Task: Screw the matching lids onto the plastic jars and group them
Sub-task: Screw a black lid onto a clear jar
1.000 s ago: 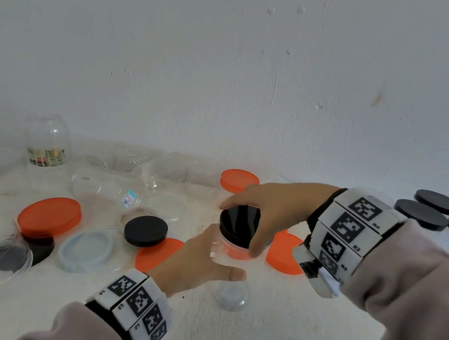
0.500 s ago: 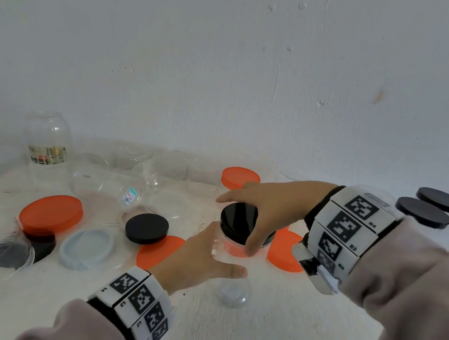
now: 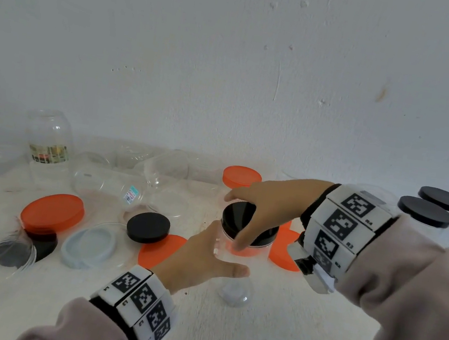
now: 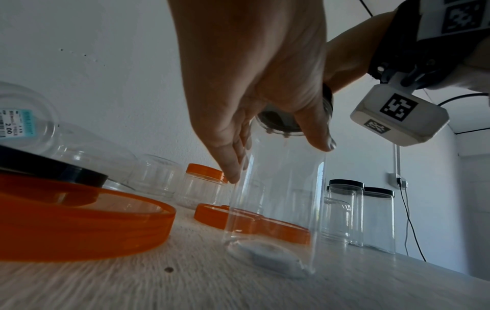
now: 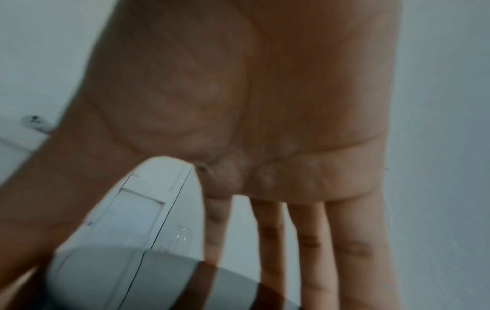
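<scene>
A tall clear jar [image 3: 237, 287] stands upright on the white table [image 3: 293, 332], with a black lid [image 3: 234, 216] on its mouth. My left hand [image 3: 216, 258] grips the jar's upper body, thumb on the near side and fingers on the far side. From above, my right hand [image 3: 250, 219] grips the lid's rim, thumb on the front edge. In the left wrist view my left hand's fingers [image 4: 233, 163] wrap the jar [image 4: 275, 199] just under the lid [image 4: 278, 122]. The blurred right wrist view shows my palm over the glossy lid [image 5: 127, 272].
A loose black lid [image 3: 148, 227], orange lids [image 3: 53, 211] [image 3: 161, 251] [image 3: 283, 253] and a clear lid [image 3: 90, 245] lie to the left and behind. Open clear jars [image 3: 49, 145] and an orange-lidded jar [image 3: 241, 177] line the wall. Black-lidded jars [image 3: 426, 211] stand at the right.
My right hand has turned on the black lid, its thumb sliding left along the front rim. My left hand keeps its hold and the jar stays in place.
</scene>
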`<state>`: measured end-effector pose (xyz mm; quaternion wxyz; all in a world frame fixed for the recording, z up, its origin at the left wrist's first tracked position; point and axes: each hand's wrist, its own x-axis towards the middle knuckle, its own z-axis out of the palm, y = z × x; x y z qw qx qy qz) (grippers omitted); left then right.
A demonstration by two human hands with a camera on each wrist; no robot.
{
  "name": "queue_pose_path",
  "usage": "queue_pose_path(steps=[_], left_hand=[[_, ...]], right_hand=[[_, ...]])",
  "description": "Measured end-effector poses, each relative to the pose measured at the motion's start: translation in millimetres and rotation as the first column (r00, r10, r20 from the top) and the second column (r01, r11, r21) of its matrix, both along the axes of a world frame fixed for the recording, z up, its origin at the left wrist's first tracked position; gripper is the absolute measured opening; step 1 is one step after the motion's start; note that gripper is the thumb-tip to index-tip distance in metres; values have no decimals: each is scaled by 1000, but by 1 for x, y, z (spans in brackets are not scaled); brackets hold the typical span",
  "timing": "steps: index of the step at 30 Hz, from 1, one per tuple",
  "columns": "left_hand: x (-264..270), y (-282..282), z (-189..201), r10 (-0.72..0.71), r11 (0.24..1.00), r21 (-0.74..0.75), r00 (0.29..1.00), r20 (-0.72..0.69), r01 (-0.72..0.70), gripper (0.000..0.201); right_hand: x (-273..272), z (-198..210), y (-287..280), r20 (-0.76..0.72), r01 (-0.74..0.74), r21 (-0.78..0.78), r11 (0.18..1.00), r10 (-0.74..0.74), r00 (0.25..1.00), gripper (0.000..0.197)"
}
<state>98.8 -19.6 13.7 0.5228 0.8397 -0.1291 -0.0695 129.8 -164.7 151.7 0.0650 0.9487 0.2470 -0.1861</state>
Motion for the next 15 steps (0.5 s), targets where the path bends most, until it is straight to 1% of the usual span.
queue_pose_path(steps=[2, 5, 9, 11, 13, 15], left_hand=[[0, -1, 0, -3, 1000, -9, 1000, 2, 3, 89], [1, -1, 0, -3, 1000, -3, 1000, 1, 3, 84], [2, 0, -2, -4, 1000, 24, 1000, -4, 4, 77], [2, 0, -2, -6, 1000, 23, 1000, 0, 6, 81], [3, 0, -2, -1, 1000, 29, 1000, -2, 1, 79], [3, 0, -2, 4, 1000, 19, 1000, -4, -4, 80]], right_hand=[[-1, 7, -1, -48, -43, 10, 999, 43, 998, 82], [0, 9, -1, -37, -56, 43, 998, 58, 998, 76], [-1, 2, 1, 55, 2, 46, 999, -4, 998, 69], [0, -1, 3, 108, 17, 17, 1000, -18, 994, 72], [0, 0, 3, 79, 24, 4, 1000, -25, 997, 76], [1, 4, 2, -17, 11, -8, 1000, -11, 1000, 82]])
